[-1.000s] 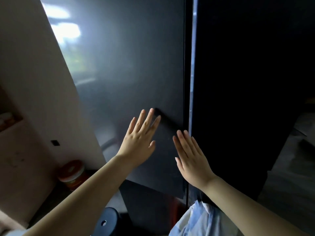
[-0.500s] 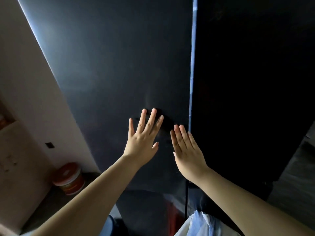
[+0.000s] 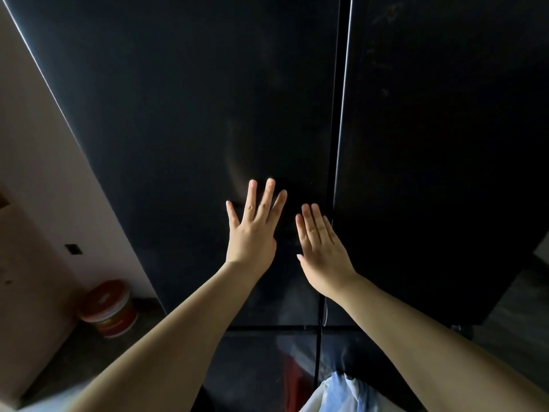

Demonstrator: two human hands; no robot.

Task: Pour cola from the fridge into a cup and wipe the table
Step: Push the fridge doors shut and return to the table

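Fridge dead ahead, dark and glossy, filling most of the view; both upper doors flush, seam running down between them. Left hand flat against the left door, fingers spread and straight, gripping nothing. Right hand flat too, fingers pressed together, lying just left of the seam with fingertips near the door edge. No cola, cup or table anywhere in view; cola presumably behind these doors, though nothing here shows it. Red-lidded bucket on the floor at lower left, beside the fridge, well clear of the arms.

Step in hand, by the look of it: pressing the left door fully home. To do it well: push with both palms evenly, close to the seam side where leverage on the seal is best; hold a moment, then check for any sliver of light along the seam. No slapping, no fingertips curled round the edge. If instead the door wants opening: hook the right fingertips into the seam, pull steadily, and keep clear of the swing.
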